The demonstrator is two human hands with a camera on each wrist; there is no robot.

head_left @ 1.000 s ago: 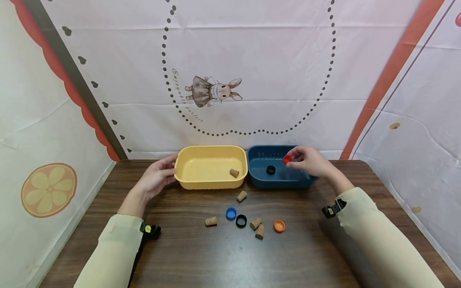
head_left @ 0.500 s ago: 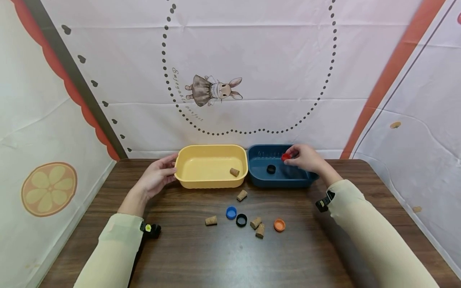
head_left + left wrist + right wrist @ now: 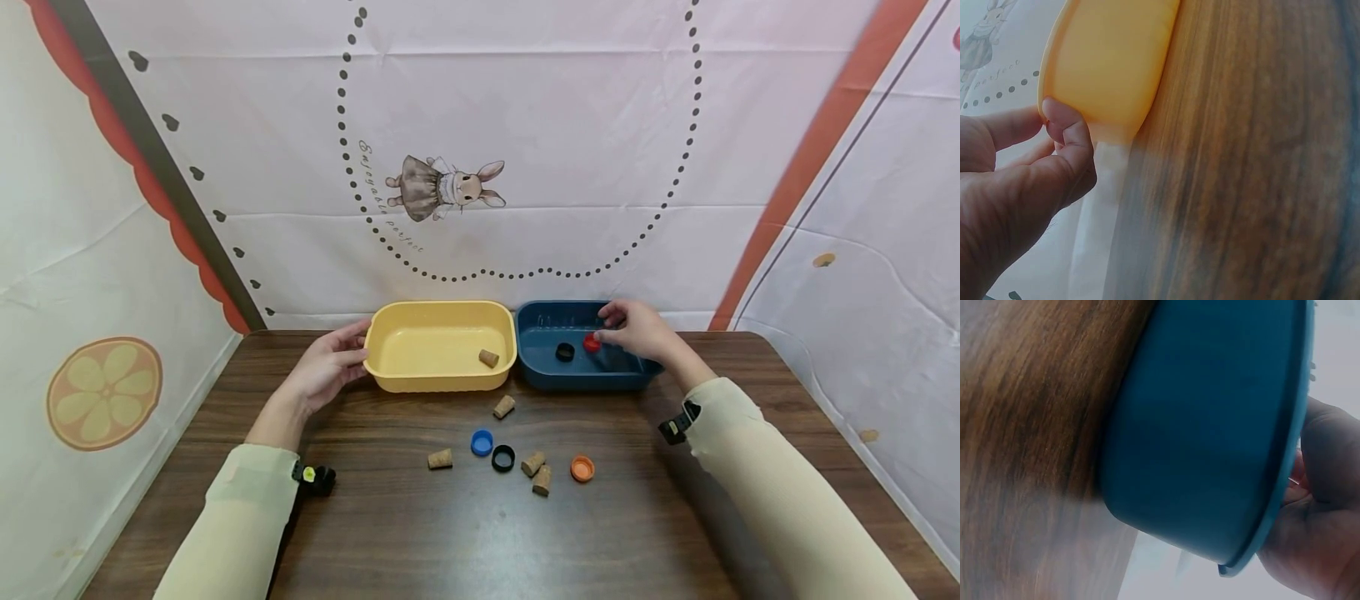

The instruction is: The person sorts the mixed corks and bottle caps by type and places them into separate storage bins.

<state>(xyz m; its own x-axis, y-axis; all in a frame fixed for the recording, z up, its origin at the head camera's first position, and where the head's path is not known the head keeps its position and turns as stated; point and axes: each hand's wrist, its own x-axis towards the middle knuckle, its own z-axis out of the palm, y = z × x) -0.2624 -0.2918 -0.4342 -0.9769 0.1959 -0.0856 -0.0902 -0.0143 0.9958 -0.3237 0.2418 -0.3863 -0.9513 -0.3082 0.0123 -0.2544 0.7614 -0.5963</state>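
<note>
My left hand (image 3: 327,372) pinches the left end rim of a yellow plastic tub (image 3: 442,384); in the left wrist view the thumb (image 3: 1069,128) lies against the rim. One cork (image 3: 488,358) lies inside that tub. Over the right end of a dark blue tub (image 3: 585,381), my right hand (image 3: 637,332) hangs with thumb and fingers spread apart. A red bottle cap (image 3: 592,342) is just below and left of the thumb tip, inside the blue tub beside a black cap (image 3: 565,352). In the right wrist view the tub wall (image 3: 1204,425) hides most of the fingers.
In front of the tubs, on the wooden table (image 3: 375,533), lie a blue cap (image 3: 482,442), a black ring-like cap (image 3: 503,458), an orange cap (image 3: 582,468) and several corks (image 3: 439,459). A printed cloth (image 3: 585,150) hangs right behind the tubs.
My right hand moved slightly left over the blue tub and let go of the red cap, which dropped into it. The left hand stayed at the yellow tub.
</note>
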